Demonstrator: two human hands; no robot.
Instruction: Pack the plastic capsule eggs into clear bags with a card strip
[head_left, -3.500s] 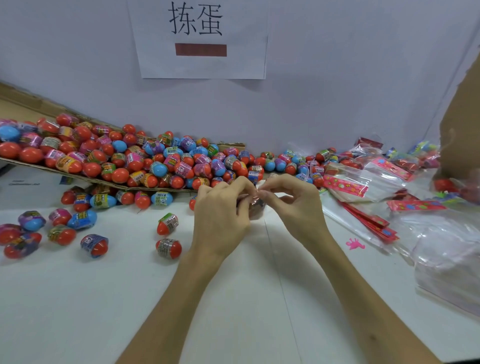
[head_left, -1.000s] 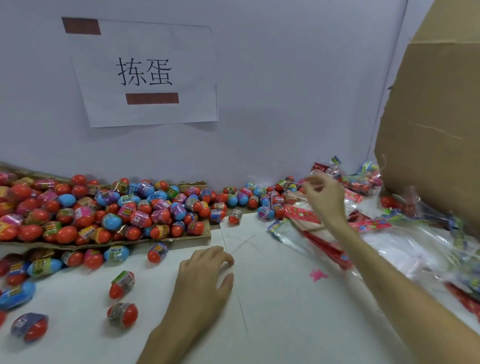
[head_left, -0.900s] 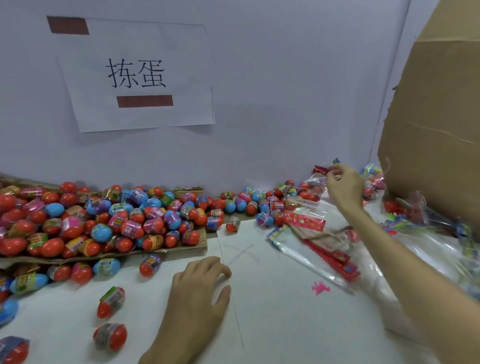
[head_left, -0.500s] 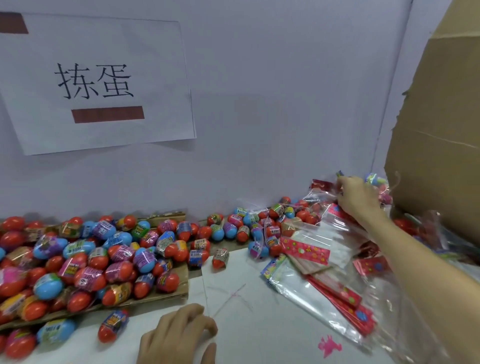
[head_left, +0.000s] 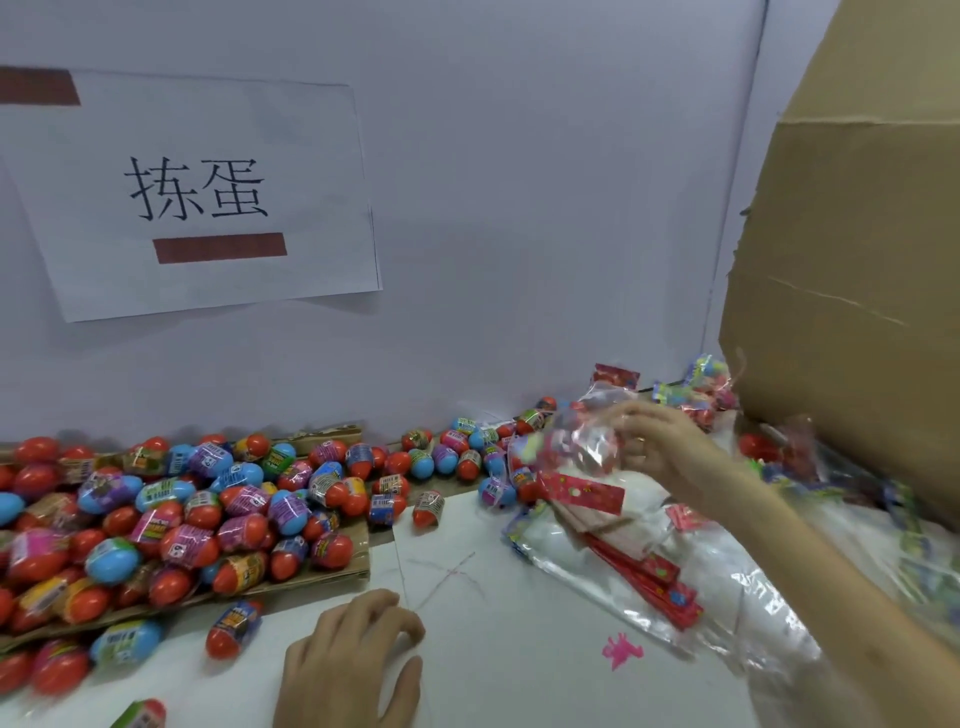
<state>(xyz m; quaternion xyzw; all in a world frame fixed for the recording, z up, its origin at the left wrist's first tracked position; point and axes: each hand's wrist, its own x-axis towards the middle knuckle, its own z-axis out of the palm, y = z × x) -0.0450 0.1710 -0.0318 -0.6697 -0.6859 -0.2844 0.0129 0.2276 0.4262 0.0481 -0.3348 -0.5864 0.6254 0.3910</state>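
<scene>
The bag (head_left: 579, 441) hangs over the far right of the surface (head_left: 493, 649), pinched in the fingers (head_left: 631, 415) of the right hand (head_left: 657, 449). Blur hides what it holds beyond red shapes. Half a second ago that hand reached deeper, toward the box (head_left: 857, 312); it has since drawn back. The left hand (head_left: 353, 665) rests relaxed and empty by the near edge, close to loose eggs (head_left: 234, 519). A new pack probably starts.

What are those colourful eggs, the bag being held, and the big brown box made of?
Eggs: glossy hard plastic, apparently; shiny highlights.
Bag in the right hand: thin clear film, crinkled, glinting, though blurred.
Box: matte brown cardboard, creased, ragged-edged.
</scene>
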